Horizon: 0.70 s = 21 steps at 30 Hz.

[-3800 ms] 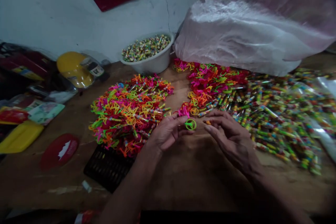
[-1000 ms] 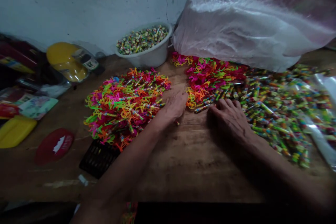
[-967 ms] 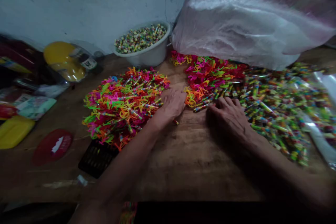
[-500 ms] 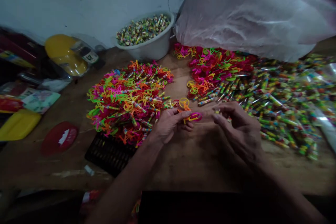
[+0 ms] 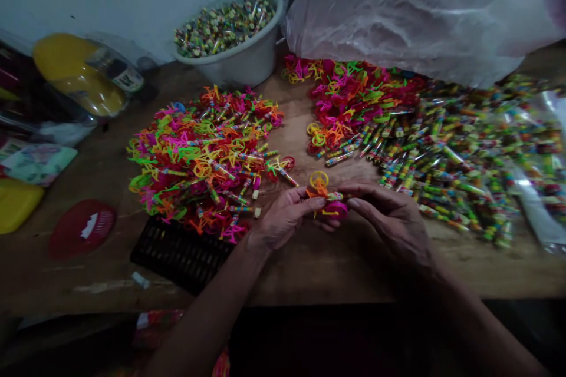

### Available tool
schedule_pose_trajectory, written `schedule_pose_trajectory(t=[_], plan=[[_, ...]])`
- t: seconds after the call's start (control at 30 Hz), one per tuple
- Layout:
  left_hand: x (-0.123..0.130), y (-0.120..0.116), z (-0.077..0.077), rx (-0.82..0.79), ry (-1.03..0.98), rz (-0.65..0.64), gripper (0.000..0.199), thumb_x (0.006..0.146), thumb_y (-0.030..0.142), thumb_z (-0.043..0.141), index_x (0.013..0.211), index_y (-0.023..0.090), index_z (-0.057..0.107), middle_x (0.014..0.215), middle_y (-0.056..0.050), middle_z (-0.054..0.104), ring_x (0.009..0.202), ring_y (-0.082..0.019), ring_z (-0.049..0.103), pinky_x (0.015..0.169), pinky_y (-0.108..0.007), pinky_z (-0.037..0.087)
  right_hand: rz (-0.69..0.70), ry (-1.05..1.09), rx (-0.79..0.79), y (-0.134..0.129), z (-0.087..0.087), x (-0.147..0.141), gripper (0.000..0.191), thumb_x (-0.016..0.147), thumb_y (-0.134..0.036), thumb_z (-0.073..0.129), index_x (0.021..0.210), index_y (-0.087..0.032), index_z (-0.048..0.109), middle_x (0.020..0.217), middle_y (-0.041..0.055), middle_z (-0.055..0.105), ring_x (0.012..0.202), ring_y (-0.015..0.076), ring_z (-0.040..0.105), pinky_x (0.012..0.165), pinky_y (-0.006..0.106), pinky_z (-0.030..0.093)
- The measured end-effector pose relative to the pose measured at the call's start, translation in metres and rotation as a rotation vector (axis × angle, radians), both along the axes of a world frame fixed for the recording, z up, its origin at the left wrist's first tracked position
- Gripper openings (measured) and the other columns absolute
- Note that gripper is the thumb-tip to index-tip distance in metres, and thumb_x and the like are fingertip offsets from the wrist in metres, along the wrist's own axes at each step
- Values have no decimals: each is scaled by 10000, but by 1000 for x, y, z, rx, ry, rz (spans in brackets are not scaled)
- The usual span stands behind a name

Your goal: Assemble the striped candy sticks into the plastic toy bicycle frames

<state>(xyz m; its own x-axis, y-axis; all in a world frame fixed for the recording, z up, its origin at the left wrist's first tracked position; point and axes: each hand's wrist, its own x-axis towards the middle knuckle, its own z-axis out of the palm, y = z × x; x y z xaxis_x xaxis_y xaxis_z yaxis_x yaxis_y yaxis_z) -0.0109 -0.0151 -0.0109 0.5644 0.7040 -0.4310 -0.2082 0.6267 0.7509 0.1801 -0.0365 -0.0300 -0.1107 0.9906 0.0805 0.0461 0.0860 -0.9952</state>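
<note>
My left hand (image 5: 285, 212) pinches small plastic pieces (image 5: 319, 185) in orange, yellow and magenta, over the wooden table (image 5: 318, 271). My right hand (image 5: 393, 218) is closed on the end of a small candy-filled tube (image 5: 335, 195), which touches the plastic pieces. Left of my hands lies a pile of colourful plastic pieces with tubes (image 5: 198, 159). A second pile of plastic pieces (image 5: 354, 94) is behind my hands, and loose candy tubes (image 5: 460, 159) spread out on the right.
A white basin (image 5: 252, 59) full of tubes stands at the back, beside a large translucent plastic bag (image 5: 398, 17). A black slotted tray (image 5: 177, 253), a red lid (image 5: 82, 230) and a yellow item (image 5: 17, 203) lie on the left.
My right hand has come in to meet the left, bringing the tube against the plastic pieces. The view has shifted, so the table's contents appear higher and further left.
</note>
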Motion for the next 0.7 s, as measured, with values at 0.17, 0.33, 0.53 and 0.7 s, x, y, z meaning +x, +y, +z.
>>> schedule_pose_trajectory(t=[0.17,0.33,0.53,0.7], plan=[[7,1,-2,-36,-33,-42,231,846,238,566,1020,90,596,928,-139,681,714,-191,674,672,-320,540,-107,-31,-41,2,-3,13,136,785,-267,657,910,-242,703,904,9,695,815,140,644,718,238,507],[12,-1,-7,-79,-86,-63,220,863,220,531,1015,76,595,916,-139,675,707,-179,672,678,-307,543,-81,3,-52,0,-11,15,111,774,-265,667,873,-235,707,905,19,693,852,155,643,772,269,505],[13,-4,-13,-182,-174,-63,195,852,202,532,957,63,619,854,-127,682,706,-182,678,674,-302,550,-63,28,62,-8,-17,13,129,802,-210,632,899,-255,704,961,22,676,914,160,632,827,299,499],[12,-5,-11,-227,-153,-138,183,818,203,574,895,51,639,822,-130,681,710,-185,676,672,-289,544,-55,-67,191,-14,-14,19,181,811,-161,605,900,-273,716,929,23,694,866,161,646,761,300,520]])
